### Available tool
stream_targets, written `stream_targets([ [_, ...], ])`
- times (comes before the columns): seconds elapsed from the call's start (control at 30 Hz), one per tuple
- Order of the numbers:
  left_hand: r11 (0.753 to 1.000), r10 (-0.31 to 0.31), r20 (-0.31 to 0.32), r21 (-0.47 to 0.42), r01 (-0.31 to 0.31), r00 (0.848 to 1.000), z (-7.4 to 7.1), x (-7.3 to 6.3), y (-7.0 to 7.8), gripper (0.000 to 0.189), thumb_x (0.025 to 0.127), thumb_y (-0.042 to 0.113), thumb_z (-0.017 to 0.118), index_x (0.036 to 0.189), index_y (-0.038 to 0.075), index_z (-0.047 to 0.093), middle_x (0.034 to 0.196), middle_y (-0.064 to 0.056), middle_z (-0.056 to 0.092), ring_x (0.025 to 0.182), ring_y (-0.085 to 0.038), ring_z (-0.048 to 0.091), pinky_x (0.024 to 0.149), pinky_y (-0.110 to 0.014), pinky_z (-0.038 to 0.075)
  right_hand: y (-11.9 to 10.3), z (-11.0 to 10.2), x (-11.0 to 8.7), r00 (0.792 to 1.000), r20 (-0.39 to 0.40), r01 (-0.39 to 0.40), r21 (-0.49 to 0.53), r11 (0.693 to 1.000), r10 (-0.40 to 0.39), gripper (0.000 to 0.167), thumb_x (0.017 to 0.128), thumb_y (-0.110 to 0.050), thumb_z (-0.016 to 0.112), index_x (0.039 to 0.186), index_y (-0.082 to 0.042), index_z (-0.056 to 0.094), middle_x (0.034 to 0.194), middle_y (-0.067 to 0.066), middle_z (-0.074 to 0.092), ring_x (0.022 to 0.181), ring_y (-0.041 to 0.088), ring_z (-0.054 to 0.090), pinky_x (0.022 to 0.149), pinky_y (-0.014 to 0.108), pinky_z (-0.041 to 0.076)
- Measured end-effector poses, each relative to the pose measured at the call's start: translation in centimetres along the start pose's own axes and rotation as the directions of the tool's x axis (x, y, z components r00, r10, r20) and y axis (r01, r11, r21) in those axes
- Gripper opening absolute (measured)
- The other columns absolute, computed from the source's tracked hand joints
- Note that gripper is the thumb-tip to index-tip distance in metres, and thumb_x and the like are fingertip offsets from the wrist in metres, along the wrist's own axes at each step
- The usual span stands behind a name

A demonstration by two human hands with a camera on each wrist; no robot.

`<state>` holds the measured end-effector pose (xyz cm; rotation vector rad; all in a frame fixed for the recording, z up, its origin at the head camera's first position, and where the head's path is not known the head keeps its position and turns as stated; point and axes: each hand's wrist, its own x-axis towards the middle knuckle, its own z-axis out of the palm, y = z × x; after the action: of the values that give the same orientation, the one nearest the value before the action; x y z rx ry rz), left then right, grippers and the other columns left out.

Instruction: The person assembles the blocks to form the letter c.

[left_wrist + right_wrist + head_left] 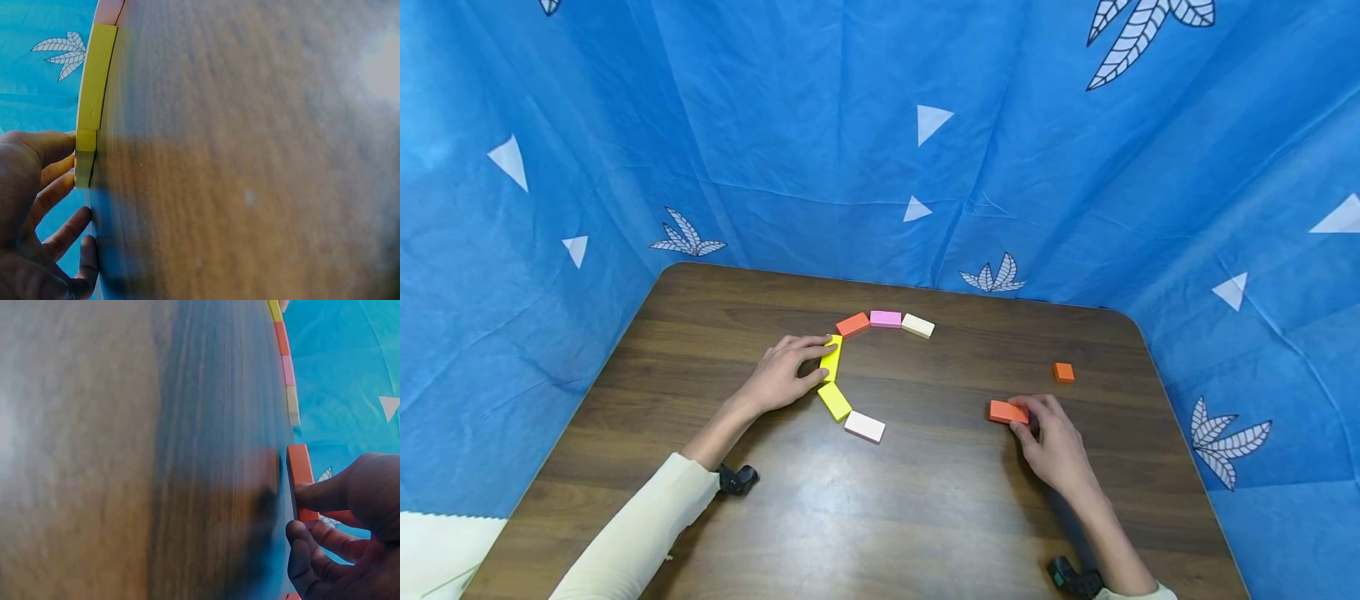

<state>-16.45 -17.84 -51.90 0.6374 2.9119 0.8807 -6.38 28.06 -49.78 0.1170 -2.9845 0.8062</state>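
My left hand [784, 375] is at the upper yellow block [831, 360], fingertips at its far end and thumb near its other end. In the left wrist view, the thumb and fingers [57, 147] close on that block from the side. It belongs to a curved row with an orange-red block [853, 324], a pink block [886, 319], a cream block [918, 325], a second yellow block [834, 401] and a pale pink block [865, 427]. To the right, my right hand [1054, 442] pinches another orange-red block [1006, 412] between thumb and fingers, low over the table.
A small orange block [1063, 372] lies beyond my right hand on the brown wooden table [940, 517]. Blue patterned cloth [820, 167] hangs behind and along the table's sides. Each wrist carries a black camera, the left one [739, 480] close over the tabletop.
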Motion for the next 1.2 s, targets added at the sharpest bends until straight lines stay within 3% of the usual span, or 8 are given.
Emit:
stream_targets([
  [0.6, 1.0, 0.003, 0.0, 0.004, -0.003, 1.0, 0.0, -0.1, -0.1, 0.049, 0.105, 0.034, 0.071, 0.152, 0.023, 0.064, 0.163, -0.001, 0.057, 0.144, -0.033, 0.053, 0.105, -0.06, 0.045, -1.8, 1.5, -0.5, 0.995, 0.028, 0.09, 0.031, 0.995, -0.091, 0.033, 0.1, -0.008, 0.076, 0.132, -0.011, 0.071, 0.121, 0.008, 0.064, 0.085, 0.012, 0.055, 0.07, 0.026, 0.045],
  [1.2, 1.0, -0.002, 0.0, -0.002, 0.002, 1.0, -0.1, -0.1, 0.1, 0.049, 0.105, 0.033, 0.07, 0.152, 0.023, 0.065, 0.163, -0.002, 0.057, 0.145, -0.034, 0.052, 0.104, -0.061, 0.045, -4.2, 3.0, -0.6, 0.989, 0.059, 0.132, 0.074, 0.988, -0.137, 0.033, 0.095, -0.007, 0.082, 0.126, -0.014, 0.074, 0.114, 0.004, 0.066, 0.084, 0.008, 0.057, 0.069, 0.022, 0.047],
])
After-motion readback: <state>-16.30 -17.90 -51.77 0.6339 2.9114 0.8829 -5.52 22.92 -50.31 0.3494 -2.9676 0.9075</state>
